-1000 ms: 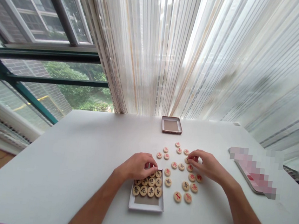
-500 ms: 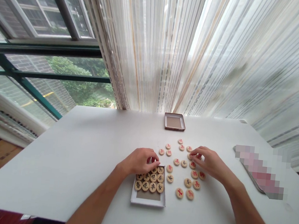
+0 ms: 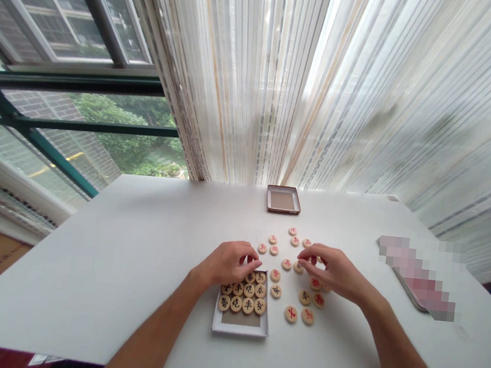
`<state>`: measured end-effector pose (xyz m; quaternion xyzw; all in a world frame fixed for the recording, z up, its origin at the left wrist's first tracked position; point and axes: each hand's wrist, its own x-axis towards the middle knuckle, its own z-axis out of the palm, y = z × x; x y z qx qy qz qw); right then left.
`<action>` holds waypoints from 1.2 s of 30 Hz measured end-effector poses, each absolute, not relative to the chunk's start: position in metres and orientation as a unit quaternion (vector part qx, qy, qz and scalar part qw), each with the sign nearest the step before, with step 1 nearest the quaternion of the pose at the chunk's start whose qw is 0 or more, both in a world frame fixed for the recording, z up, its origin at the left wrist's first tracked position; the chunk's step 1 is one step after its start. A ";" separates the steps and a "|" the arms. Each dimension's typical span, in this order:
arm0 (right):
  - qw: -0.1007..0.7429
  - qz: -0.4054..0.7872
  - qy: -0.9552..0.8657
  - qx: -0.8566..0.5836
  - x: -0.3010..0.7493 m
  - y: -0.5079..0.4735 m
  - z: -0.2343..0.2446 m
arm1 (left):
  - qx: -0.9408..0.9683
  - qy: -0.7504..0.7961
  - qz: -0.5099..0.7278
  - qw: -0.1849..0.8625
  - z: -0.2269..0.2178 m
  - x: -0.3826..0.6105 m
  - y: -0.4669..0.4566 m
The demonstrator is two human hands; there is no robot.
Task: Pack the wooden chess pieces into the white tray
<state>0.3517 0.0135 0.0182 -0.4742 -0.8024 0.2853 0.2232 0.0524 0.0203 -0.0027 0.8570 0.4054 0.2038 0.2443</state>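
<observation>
My left hand [image 3: 231,262] lies over the far left part of a shallow white box [image 3: 240,329], fingers curled and thumb close to them. Whatever is between those fingertips is hidden. Inside the box, wooden Chinese chess pieces with black characters [image 3: 247,305] sit in rows, partly covered by the hand. To the right, my right hand [image 3: 330,270] pinches at a black-marked Chinese chess piece [image 3: 298,266] on the table. Around it lie several red-marked pieces [image 3: 308,316] and a few black-marked ones [image 3: 275,291]. The right hand hides some pieces beneath it.
A box lid [image 3: 283,200] with a brown inside lies at the far edge of the white table [image 3: 134,254]. On the right is a flat, blurred pinkish object [image 3: 418,281]. Behind the table hang striped string curtains [image 3: 255,81], with a window at left.
My right hand has moved left and slightly nearer, from a piece at the far right to the black-marked piece. My left hand stays at the box. The view has shifted slightly.
</observation>
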 end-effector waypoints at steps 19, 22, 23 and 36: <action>0.103 0.363 -0.799 -0.468 0.354 -0.004 0.033 | 0.858 0.407 0.164 0.267 -0.002 0.053 0.019; 0.105 0.356 -0.802 -0.468 0.357 -0.003 0.032 | 0.856 0.411 0.161 0.270 -0.001 0.053 0.020; 0.114 0.338 -0.804 -0.476 0.360 -0.001 0.030 | 0.855 0.412 0.160 0.271 -0.002 0.052 0.020; 0.218 0.167 -0.763 -0.585 0.405 0.034 -0.003 | 0.858 0.417 0.159 0.254 -0.002 0.050 0.021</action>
